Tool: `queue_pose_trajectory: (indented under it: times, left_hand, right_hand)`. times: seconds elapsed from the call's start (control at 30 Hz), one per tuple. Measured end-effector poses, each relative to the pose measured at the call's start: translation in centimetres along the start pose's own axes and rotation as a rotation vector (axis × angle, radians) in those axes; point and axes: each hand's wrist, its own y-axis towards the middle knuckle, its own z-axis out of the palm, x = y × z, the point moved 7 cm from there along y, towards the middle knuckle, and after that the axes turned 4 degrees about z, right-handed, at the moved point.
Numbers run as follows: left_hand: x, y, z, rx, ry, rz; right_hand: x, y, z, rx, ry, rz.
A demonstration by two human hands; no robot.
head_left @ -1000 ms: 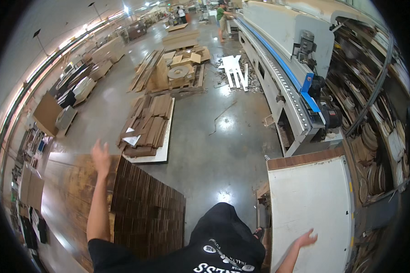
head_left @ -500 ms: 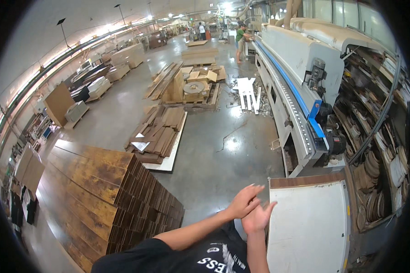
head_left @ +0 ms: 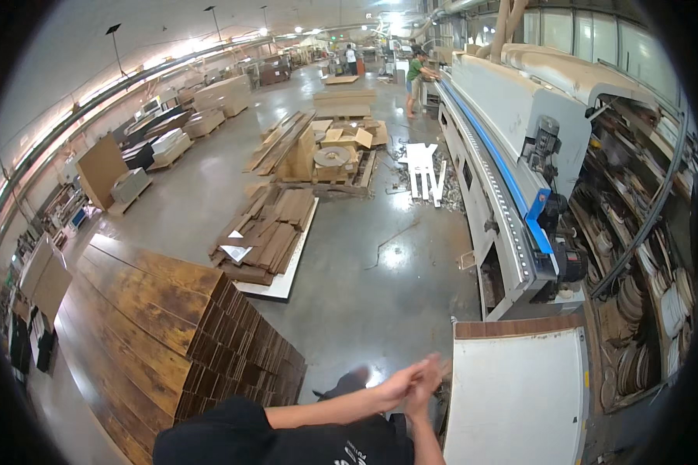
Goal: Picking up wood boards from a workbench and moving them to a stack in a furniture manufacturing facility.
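My left hand [head_left: 402, 385] and my right hand [head_left: 422, 397] are pressed against each other in front of my body, blurred by motion. The fingers of both look stretched out, and no object shows between them. Just to their right lies a white panel [head_left: 512, 387] with a brown strip [head_left: 518, 326] along its far edge. Left of my left forearm rises a tall stack of brown wood-grain boards [head_left: 143, 310].
Ahead, brown boards [head_left: 275, 232] lie on a white sheet, with a pallet of offcuts [head_left: 335, 155] beyond. A long grey machine [head_left: 488, 170] runs along the right, beside racks of scraps [head_left: 636, 310]. A person in green [head_left: 415, 74] stands at its far end.
My joined hands have dropped lower and slightly left, and are now more blurred. The view has tilted up a little. A dark, blurred shape, perhaps my foot, now shows beyond my left forearm.
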Motion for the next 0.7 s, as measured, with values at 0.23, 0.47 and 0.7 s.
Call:
queue_pose_trajectory:
  times: [0.23, 0.47, 0.7]
  left_hand:
    - [-10.3, -8.0, 13.1, 0.228, 1.168, 1.181]
    - [-13.5, -6.6, -3.3, -0.279, 1.320, 1.153]
    - [-17.9, -9.5, -2.6, -0.429, 1.250, 0.994]
  right_hand:
    - [-0.6, 2.9, 3.7, 0.206, 1.438, 0.810]
    - [10.9, 3.6, 2.6, 0.109, 1.777, 1.009]
    - [5.6, -0.1, 0.3, -0.038, 1.199, 1.011]
